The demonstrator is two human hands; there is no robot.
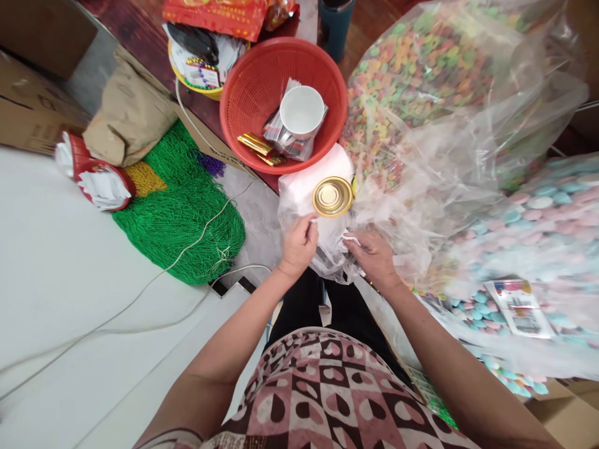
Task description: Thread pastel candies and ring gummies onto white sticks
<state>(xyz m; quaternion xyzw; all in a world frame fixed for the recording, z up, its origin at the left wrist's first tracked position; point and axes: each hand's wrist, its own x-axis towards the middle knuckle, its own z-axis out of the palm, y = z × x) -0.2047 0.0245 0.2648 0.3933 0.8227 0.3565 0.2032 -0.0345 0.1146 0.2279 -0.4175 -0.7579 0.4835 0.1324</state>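
Observation:
My left hand (298, 244) pinches the edge of a clear plastic bag (327, 249) just below a white wrapped block (309, 181). My right hand (372, 257) grips the same bag's opposite edge, fingers closed on the film. A round gold tin lid (332, 196) rests on the white block, right above both hands. The bag hangs between my hands over my dark trousers.
A red basket (243, 106) behind holds a white cup (302, 111) and foil sachets. Large clear bags of coloured candy (421, 81) and pastel candy (543, 218) fill the right. A green bead pile (180, 206), brown paper bag (126, 115) and cables lie left.

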